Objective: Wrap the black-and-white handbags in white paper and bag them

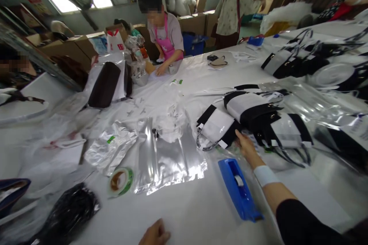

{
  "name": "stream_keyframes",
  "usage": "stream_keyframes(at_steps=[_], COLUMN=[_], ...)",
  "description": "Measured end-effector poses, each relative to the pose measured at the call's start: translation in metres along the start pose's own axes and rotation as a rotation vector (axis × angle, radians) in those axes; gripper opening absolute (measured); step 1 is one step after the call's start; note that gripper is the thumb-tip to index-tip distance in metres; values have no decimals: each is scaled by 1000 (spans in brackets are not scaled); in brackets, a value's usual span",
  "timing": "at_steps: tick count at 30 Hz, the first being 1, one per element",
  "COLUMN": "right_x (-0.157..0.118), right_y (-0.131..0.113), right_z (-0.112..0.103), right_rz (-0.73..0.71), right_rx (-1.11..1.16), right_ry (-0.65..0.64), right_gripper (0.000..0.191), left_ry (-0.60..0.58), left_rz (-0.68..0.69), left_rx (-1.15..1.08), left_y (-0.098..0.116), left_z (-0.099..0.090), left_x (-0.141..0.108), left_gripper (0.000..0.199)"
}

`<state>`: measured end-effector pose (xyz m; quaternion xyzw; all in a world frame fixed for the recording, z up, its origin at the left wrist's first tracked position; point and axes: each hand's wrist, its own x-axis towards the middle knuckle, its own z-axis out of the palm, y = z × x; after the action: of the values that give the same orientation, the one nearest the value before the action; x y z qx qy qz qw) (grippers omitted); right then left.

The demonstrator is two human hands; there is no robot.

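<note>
My right hand (245, 145) reaches across the table and grips the lower right corner of a black bag with a white wrap (218, 124), thumb on its edge. The bag lies tilted, its patterned strap at the left end. More black and white bags (253, 111) lie just beyond and to the right. At the bottom edge my left hand (155, 233) is partly in view with its fingers curled, touching no object that I can make out. Between the hands are a blue tape dispenser (240, 191) and a clear plastic sheet (172, 160).
A green and white tape roll (120, 182), crumpled plastic (112, 147) and a black plastic bag (69, 214) lie at left. A person in a pink apron (165, 38) works across the table (198, 80). A dark brown bag (104, 84) stands at back left.
</note>
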<state>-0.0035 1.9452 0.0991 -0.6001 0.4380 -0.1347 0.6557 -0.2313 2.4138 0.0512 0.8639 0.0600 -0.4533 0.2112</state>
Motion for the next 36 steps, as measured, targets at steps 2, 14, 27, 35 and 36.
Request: stream_keyframes(at_steps=[2, 14, 27, 35, 36], right_x=[19, 45, -26, -155, -170], right_y=[3, 5, -46, -52, -42], right_z=[4, 5, 36, 6, 0], right_rz=[109, 196, -155, -326, -317], right_rx=[28, 73, 167, 207, 199], right_ry=[-68, -81, -293, -624, -655], right_gripper=[36, 40, 52, 50, 50], left_ry=[24, 247, 367, 589, 581], left_rz=[134, 273, 315, 348, 365], left_rx=[-116, -114, -53, -331, -370], left_y=[35, 303, 255, 150, 133], left_z=[-27, -147, -174, -106, -90], left_x=[10, 170, 83, -9, -17], left_gripper=[8, 34, 34, 49, 51])
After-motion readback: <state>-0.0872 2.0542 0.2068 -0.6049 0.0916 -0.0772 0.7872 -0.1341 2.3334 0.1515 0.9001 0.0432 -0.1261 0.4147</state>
